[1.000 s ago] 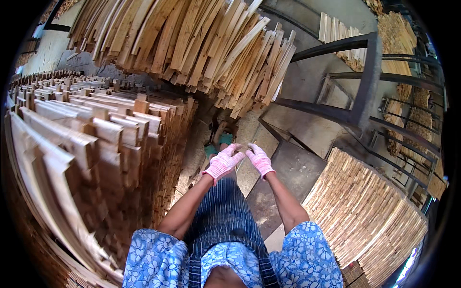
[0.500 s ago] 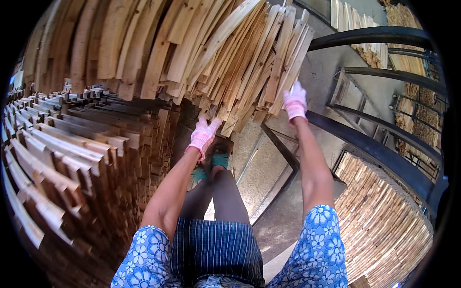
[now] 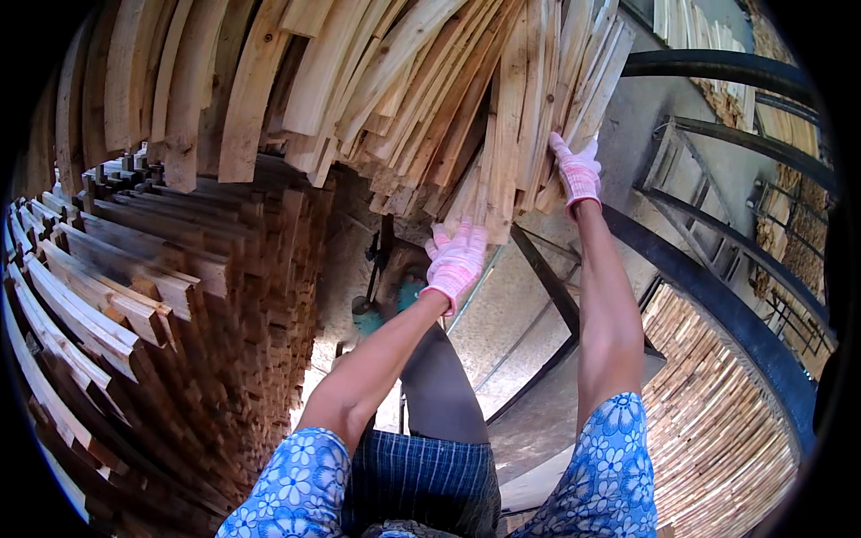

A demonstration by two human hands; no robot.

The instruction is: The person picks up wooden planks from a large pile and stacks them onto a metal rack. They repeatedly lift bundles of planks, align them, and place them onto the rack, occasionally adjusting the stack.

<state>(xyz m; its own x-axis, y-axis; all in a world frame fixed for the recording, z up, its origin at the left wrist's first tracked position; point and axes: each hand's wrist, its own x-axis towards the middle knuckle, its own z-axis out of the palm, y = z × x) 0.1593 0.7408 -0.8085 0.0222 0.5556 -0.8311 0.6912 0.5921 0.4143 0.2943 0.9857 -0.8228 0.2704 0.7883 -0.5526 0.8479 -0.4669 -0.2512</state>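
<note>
We've got our pink-gloved left hand [image 3: 457, 260] cupped under the ends of the pale thin wooden slats [image 3: 502, 134], pink-gloved right hand [image 3: 578, 170] pressed flat along their side; squeeze evenly, lift together.

Both hands wear pink knitted gloves and reach up to a bundle of pale wooden slats [image 3: 430, 81] that fills the upper part of the frame. The left hand [image 3: 456, 260] presses under the slat ends at the centre, and the right hand [image 3: 578, 172] lies flat against the bundle's right edge. A tall stack of cut wood [image 3: 134, 305] fills the left side, and a dark metal frame [image 3: 717, 305] curves at the right.
</note>
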